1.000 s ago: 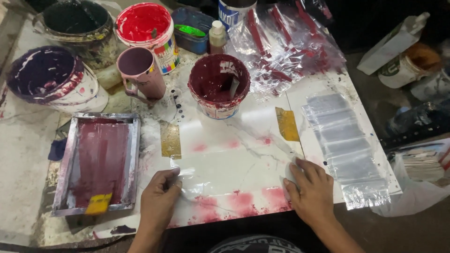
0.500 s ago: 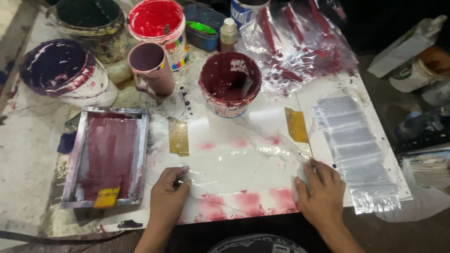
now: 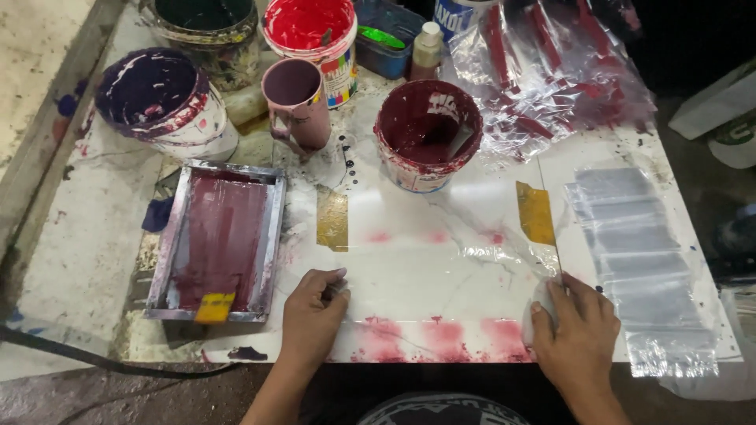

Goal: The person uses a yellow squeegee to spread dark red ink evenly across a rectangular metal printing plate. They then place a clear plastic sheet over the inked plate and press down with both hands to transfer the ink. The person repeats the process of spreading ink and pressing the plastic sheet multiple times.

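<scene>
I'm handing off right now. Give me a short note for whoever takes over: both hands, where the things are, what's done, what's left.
Left hand: fingers curled, pressing the left edge of the clear plastic sheet on the white board.
Right hand: flat on the sheet's right edge.
Things: sheet lies between two yellow tape strips. Maroon-inked screen frame sits left of the sheet; maroon ink bucket behind it; stack of clear bags to the right.
Done: sheet laid on the board; printed plastic is piled at the back right.
Left: frame is not on the sheet.
</scene>
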